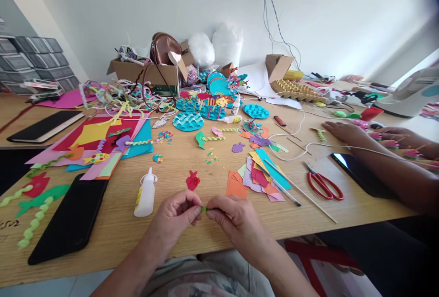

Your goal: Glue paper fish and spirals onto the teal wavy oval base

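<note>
Between my fingertips, near the table's front edge, is a small green piece (204, 209), mostly hidden; its kind cannot be made out. My left hand (178, 214) pinches it from one side and my right hand (233, 217) from the other. Just beyond them lies a red fish-shaped cutout (192, 180). A white glue bottle (146, 194) with a pointed nozzle stands left of my left hand. Orange paper squares (236, 184) lie past my right hand. Further back are a purple fish cutout (238, 147) and tiny green and yellow scraps (211, 156).
Red-handled scissors (322, 183), a pen (279, 183) and a wooden stick (302, 192) lie to the right, near a co-worker's arm (377, 160) and a phone (363, 176). Left are a black flat case (70, 219) and coloured sheets (78, 137). A white cord (329, 145) crosses the table.
</note>
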Motion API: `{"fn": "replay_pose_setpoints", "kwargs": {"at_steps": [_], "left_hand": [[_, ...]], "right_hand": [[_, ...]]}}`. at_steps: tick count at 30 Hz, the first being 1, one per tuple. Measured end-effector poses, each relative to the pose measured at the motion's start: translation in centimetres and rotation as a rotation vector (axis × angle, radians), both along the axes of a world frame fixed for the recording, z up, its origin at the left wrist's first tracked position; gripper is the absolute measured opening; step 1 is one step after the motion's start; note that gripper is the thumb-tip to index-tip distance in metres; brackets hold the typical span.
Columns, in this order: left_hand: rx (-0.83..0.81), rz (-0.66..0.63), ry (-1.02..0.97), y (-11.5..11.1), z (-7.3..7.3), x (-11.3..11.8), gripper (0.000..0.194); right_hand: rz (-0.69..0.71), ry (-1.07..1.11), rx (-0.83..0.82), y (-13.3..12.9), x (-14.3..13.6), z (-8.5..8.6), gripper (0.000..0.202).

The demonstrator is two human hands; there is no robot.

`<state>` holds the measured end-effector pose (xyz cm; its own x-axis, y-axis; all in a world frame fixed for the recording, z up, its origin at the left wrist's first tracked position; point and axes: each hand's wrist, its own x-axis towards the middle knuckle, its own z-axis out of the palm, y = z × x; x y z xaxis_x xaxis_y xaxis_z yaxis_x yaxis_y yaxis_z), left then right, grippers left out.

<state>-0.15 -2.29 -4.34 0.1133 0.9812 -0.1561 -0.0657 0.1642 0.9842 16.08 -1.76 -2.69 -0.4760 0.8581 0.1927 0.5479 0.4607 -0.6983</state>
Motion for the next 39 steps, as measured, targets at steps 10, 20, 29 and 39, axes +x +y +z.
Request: {"fn": "replay_pose_setpoints", "kwargs": {"at_steps": [10, 20, 29, 39], "left_hand": [[0.156, 0.100, 0.052, 1.2, 0.1, 0.3, 0.009], [0.161, 0.050, 0.223, 2.2, 0.2, -0.6, 0.022], [0.129, -0.035, 0.202, 2.9, 0.6, -0.8, 0.014], [0.000, 0.056, -0.060, 3.0, 1.0, -0.1, 0.015]], "right_hand": [[-0.040, 0.091, 0.135, 2.2, -0.3, -0.9, 0.009], [-0.044, 0.090, 0.252, 3.4, -0.7, -1.3, 0.014], [-0.091, -0.001, 0.340, 3.3, -0.9, -0.9, 0.015], [-0.160, 0.053, 0.226, 4.0, -1.1, -1.3, 0.010]]}}
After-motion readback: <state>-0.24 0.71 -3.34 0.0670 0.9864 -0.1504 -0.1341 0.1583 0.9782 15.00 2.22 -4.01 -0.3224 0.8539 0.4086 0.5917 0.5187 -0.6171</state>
